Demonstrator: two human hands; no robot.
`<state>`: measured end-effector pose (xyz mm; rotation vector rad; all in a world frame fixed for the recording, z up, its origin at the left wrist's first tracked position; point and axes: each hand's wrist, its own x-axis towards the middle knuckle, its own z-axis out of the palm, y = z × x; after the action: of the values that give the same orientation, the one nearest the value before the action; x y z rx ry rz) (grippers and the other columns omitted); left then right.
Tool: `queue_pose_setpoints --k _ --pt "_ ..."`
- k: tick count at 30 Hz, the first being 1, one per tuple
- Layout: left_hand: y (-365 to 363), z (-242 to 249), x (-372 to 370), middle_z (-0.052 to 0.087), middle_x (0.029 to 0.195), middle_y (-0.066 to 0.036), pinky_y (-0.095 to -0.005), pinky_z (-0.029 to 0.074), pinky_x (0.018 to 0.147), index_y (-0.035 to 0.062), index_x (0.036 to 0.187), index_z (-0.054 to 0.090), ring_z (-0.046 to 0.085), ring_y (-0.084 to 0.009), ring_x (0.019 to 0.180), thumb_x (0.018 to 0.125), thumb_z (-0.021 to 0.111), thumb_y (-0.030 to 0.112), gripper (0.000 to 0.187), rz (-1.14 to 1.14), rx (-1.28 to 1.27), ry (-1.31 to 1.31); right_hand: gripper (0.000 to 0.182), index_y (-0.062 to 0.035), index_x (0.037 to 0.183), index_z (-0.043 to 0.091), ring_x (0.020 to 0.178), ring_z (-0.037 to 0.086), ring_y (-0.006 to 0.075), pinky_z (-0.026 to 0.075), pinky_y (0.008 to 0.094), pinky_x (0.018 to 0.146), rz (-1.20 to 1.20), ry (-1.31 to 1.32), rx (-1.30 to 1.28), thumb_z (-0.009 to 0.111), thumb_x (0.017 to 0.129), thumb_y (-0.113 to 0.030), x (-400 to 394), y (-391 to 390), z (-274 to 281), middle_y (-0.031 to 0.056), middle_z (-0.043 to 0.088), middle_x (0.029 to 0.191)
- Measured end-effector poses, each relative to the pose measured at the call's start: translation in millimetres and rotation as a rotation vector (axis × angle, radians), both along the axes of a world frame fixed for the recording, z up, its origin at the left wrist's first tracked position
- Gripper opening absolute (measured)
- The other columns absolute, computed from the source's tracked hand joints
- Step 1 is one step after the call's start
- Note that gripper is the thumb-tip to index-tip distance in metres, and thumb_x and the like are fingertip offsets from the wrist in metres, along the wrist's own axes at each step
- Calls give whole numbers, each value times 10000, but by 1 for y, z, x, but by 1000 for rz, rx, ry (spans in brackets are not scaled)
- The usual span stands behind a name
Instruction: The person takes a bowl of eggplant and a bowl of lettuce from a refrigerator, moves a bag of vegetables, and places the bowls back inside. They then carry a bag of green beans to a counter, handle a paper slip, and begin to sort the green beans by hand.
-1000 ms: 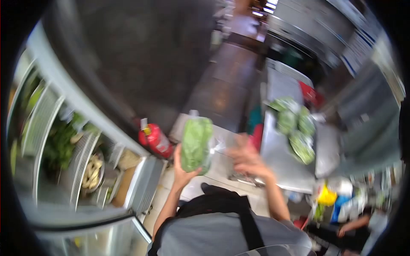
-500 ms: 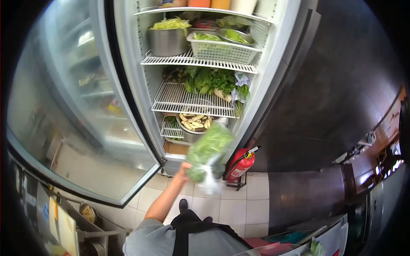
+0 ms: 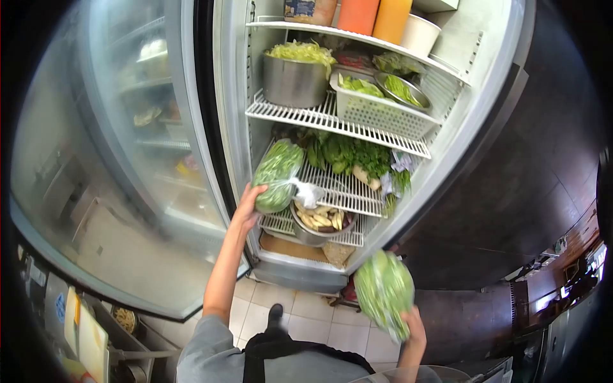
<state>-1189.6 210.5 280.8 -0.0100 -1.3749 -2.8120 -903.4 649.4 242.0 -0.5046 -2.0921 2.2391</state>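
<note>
My left hand [image 3: 248, 205] is closed on a knotted clear bag of green vegetables [image 3: 278, 171], holding it at the front left of the fridge's middle wire shelf [image 3: 348, 195]. The bag's twisted white end points right, above a metal bowl of pale cut vegetables [image 3: 319, 220]. Lower right, outside the fridge, my right hand [image 3: 414, 324] grips a second bag of leafy greens [image 3: 384, 290]; its fingers are partly hidden behind the bag. Leafy bunches [image 3: 345, 150] lie deeper on that middle shelf.
The glass fridge door [image 3: 115, 166] stands open at left. Above are a metal pot of shredded greens [image 3: 295, 80], a white perforated basket [image 3: 383, 115] and orange containers [image 3: 357, 16]. A dark panel [image 3: 472, 210] is at right, and a cutting board [image 3: 86, 332] is lower left.
The left hand has moved up and left to the middle shelf with its bag. The right hand has come into view holding another bag at lower right. The view is closer to the fridge.
</note>
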Motion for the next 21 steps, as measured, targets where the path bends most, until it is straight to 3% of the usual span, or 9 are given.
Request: queue_pose_setpoints --k 1,2,7,9,11,13,15,17,21 --pt "3 12 -22 545 1124 -133 -373 478 863 45 1239 409 557 -232 1015 744 674 204 583 60 -100 13 418 28 1136 543 885 543 129 430 256 785 322 123 -90 590 784 -192 -62 -30 35 51 601 994" --pt "9 24 -45 545 1123 -132 -371 475 859 35 1229 415 551 -232 1022 739 683 209 585 121 -198 30 356 21 1137 549 894 537 108 426 240 780 359 160 -104 558 820 -143 -113 -55 43 38 603 993" --pt "15 22 -209 553 1149 -211 -424 399 911 7 1230 458 510 -357 1072 749 665 242 574 733 -889 488 413 42 1244 451 1058 538 268 399 327 920 221 626 574 505 865 -114 -331 -186 99 192 563 1156" --pt "3 10 -272 517 1191 -242 -435 374 951 9 1246 459 468 -382 1129 812 584 236 506 487 -1475 437 365 8 1208 491 958 568 293 446 362 846 -76 758 990 503 871 -130 -411 -234 93 199 586 1068" --pt "12 -2 -294 509 1201 -241 -438 367 957 10 1246 460 460 -385 1137 814 580 233 501 393 -1637 398 280 -4 1091 556 873 577 344 473 422 787 219 689 1421 511 846 -132 -480 -261 92 209 595 974" --pt "21 -9 -307 502 1212 -240 -441 360 964 11 1246 461 451 -387 1145 816 577 231 496 348 -1690 366 200 -18 978 593 822 576 352 485 427 735 -228 1325 1556 519 830 -130 -567 -269 21 206 594 914" --pt "25 -18 -319 494 1222 -239 -444 352 970 12 1245 463 443 -390 1152 818 574 228 491 317 -1717 340 273 -52 1041 604 941 572 332 470 428 837 -856 1365 2014 478 868 -222 -585 -267 7 179 602 1007" --pt "25 -21 -327 487 1232 -238 -446 345 976 13 1245 464 434 -393 1160 821 571 225 486 294 -1733 328 348 -66 1160 561 1073 538 319 444 431 909 -303 938 1757 444 888 -251 -555 -264 43 172 562 1154" --pt "23 -25 -329 472 1253 -236 -452 331 989 14 1244 467 417 -398 1176 825 564 220 477 256 -1754 323 402 -78 1253 491 1113 530 274 440 426 927 44 713 1781 449 877 -214 -478 -262 115 168 508 1243"
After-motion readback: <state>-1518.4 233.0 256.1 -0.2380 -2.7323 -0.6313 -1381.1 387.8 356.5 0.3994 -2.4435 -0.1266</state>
